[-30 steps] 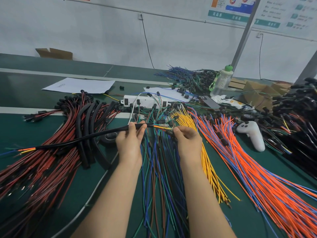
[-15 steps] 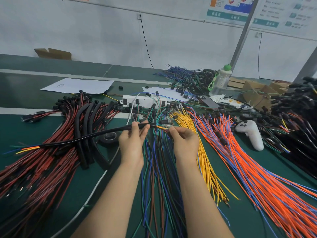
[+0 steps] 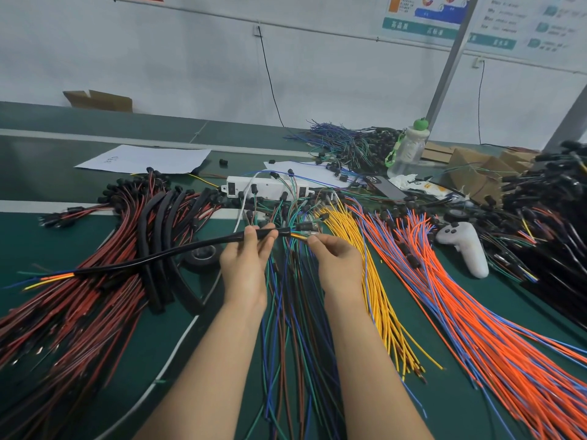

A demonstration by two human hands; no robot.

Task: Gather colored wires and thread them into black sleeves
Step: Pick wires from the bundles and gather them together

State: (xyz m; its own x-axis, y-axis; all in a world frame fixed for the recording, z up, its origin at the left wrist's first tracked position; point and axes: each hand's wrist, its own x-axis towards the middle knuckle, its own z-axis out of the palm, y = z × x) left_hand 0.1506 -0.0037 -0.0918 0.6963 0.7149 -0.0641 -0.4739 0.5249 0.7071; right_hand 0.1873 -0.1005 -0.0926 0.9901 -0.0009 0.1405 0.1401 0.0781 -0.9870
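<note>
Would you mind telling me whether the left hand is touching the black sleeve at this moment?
Touching. The head view shows the left hand with its fingers wrapped round the black sleeve near its open end.

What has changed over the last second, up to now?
The right hand, pinching the wires, edged left toward the sleeve mouth, feeding them in. The wire tips seem to stick out slightly farther from the sleeve's left end. The left hand still grips the sleeve near its right end; nothing was taken or released. The wire piles are unchanged.
</note>
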